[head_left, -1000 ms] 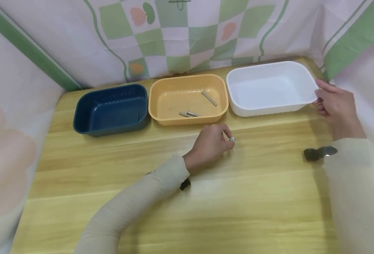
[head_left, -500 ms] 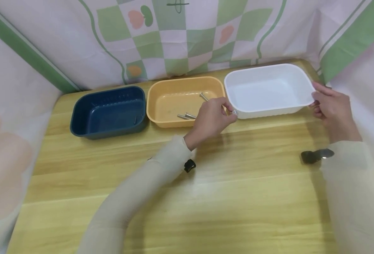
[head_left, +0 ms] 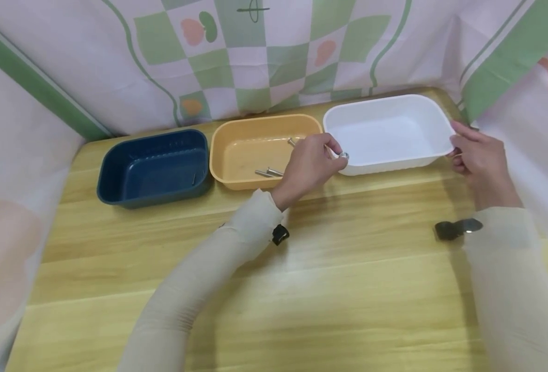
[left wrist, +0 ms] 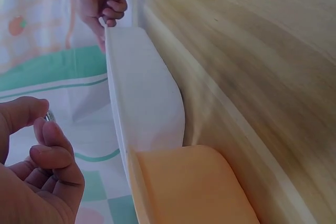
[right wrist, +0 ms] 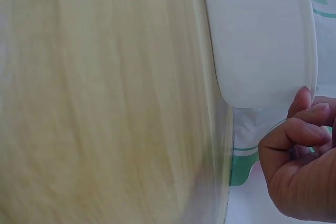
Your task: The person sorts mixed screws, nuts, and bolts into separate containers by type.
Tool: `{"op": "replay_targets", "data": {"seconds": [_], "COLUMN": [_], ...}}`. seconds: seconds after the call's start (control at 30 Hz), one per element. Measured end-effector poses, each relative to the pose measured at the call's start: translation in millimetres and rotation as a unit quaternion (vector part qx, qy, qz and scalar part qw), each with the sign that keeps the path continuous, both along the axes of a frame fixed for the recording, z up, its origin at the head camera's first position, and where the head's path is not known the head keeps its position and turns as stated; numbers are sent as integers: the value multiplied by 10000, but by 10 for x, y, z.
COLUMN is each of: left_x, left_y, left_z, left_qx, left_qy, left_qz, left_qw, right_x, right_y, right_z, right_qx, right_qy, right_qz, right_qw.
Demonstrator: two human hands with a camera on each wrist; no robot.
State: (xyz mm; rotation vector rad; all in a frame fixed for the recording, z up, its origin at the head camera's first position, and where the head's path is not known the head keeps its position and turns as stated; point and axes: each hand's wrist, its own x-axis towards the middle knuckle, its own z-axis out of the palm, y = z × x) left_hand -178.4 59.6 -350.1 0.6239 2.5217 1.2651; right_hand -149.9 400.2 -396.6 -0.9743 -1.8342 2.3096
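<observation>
My left hand (head_left: 308,163) pinches a small, round, shiny metal piece (head_left: 344,155) between thumb and forefinger, near the left end of the white plastic bin (head_left: 390,132). The piece's exact kind is too small to tell; in the left wrist view the metal piece (left wrist: 50,116) glints between the fingertips. My right hand (head_left: 480,155) grips the white bin's right rim; the right wrist view has that hand (right wrist: 299,166) at the bin's corner. Partly behind my left hand is the yellow bin (head_left: 236,155), where silver bolts (head_left: 275,172) lie, some partly hidden.
Left of the yellow bin stands a dark blue bin (head_left: 153,170) holding a small, thin dark piece (head_left: 193,179). All bins stand in a row along the back of the wooden table (head_left: 329,289), before a patterned cloth (head_left: 248,67).
My left hand has risen from the table in front of the yellow bin to the white bin's left rim, carrying the metal piece. My right hand keeps its grip on the bin.
</observation>
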Motion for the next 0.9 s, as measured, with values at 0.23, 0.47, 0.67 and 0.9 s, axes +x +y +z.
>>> {"op": "replay_targets", "data": {"seconds": [0.23, 0.47, 0.67, 0.9], "left_x": [-91, -129, -158, -198], "left_y": [93, 163, 245, 269], "left_z": [-6, -17, -32, -78], "left_qx": [-321, -358, -528, -627], "left_qy": [114, 90, 132, -157], "left_qz": [51, -26, 32, 125], "left_qw": [9994, 9993, 9985, 9978], "right_x": [38, 82, 135, 112], "right_y": [-52, -90, -72, -186], "right_z": [-12, 5, 5, -24], "right_qx": [25, 80, 125, 330], "right_qy": [46, 140, 140, 96], "right_qz": [-53, -131, -137, -9], "right_qw": [10000, 9998, 9997, 9994]}}
